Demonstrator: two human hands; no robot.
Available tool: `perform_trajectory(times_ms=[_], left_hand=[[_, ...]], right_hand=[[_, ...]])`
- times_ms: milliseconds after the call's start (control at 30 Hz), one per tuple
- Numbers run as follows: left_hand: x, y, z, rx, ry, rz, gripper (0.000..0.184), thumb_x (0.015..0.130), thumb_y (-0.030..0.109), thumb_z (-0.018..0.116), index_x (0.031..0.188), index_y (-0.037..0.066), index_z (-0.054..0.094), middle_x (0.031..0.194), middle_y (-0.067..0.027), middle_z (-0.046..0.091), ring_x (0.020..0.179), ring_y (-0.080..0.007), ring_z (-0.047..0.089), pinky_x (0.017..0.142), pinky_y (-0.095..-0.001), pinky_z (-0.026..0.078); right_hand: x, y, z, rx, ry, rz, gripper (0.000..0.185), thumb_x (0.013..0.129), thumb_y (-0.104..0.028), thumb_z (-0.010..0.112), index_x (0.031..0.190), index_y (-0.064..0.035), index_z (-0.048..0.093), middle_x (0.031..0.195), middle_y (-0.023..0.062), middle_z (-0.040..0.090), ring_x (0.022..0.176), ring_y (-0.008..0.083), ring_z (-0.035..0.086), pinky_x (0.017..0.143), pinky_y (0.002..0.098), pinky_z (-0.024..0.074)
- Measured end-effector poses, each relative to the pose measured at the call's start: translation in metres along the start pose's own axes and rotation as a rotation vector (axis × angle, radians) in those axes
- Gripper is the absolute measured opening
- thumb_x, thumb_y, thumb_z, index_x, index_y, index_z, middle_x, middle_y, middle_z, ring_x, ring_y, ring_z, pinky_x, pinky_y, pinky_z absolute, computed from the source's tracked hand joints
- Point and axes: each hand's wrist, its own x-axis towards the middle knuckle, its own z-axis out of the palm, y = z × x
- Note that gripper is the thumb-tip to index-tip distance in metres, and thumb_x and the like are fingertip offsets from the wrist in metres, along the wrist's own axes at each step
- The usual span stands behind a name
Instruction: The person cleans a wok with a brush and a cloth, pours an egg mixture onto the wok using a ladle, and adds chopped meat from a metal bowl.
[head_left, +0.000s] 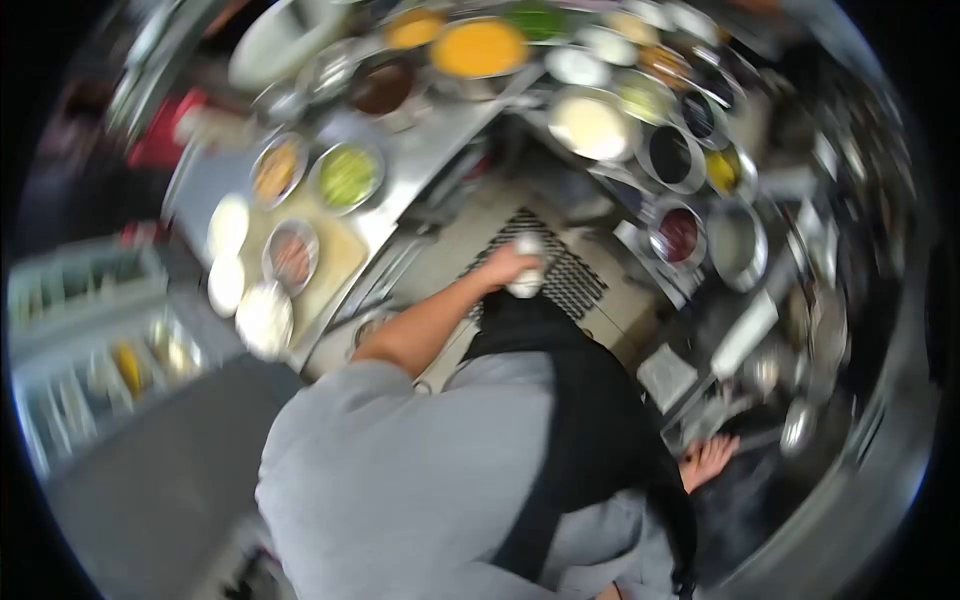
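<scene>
My left hand (508, 266) is held out ahead over the floor mat, its fingers closed around a white object (527, 283). The object is blurred and partly covered by the hand, so its kind does not show. Low on the right, my right hand (708, 461) rests by the edge of the dark work surface with its fingers stretched out. Just past its fingertips lies a metal ladle (797, 427); whether they touch is too blurred to tell.
On the left counter, a cutting board (335, 255) bears several bowls, including chopped green food (348, 178). Pans of sauces, one orange (479, 48), line the back. More bowls, one dark red (678, 236), stand at right. A black mat (575, 285) lies on the tiled floor.
</scene>
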Motion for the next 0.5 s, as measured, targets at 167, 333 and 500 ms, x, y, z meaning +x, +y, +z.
perform_trajectory(times_ms=[167,333,500], left_hand=[[0.044,-0.107,-0.054,0.614,0.142,-0.223,0.042,0.076,0.035,0.067,0.102,0.003,0.07,0.093,-0.0182,0.07,0.092,-0.0317,0.067,0.084,-0.0421,0.051],[0.033,-0.112,-0.08,0.93,0.203,-0.381,0.036,0.078,0.028,0.059,0.106,0.009,0.07,0.114,-0.018,0.066,0.112,-0.0312,0.06,0.093,-0.0411,0.047],[0.042,-0.048,-0.038,1.143,0.038,-0.192,0.04,0.077,0.034,0.057,0.099,0.003,0.071,0.109,-0.0226,0.066,0.103,-0.0345,0.063,0.088,-0.0428,0.049]], right_hand=[[-0.003,0.001,-0.006,0.115,0.057,0.019,0.032,0.104,-0.033,0.038,0.075,-0.0185,0.041,0.052,-0.0062,0.032,0.038,0.0053,0.025,0.033,0.0237,0.0197],[0.039,0.022,-0.011,0.012,0.007,0.064,0.016,0.102,-0.031,0.039,0.096,-0.0165,0.039,0.078,-0.0009,0.037,0.062,0.0098,0.033,0.054,0.0286,0.0268],[0.078,0.03,-0.031,-0.154,0.021,0.111,0.023,0.1,-0.03,0.039,0.117,-0.0145,0.036,0.104,0.0043,0.041,0.086,0.0142,0.041,0.074,0.0335,0.0339]])
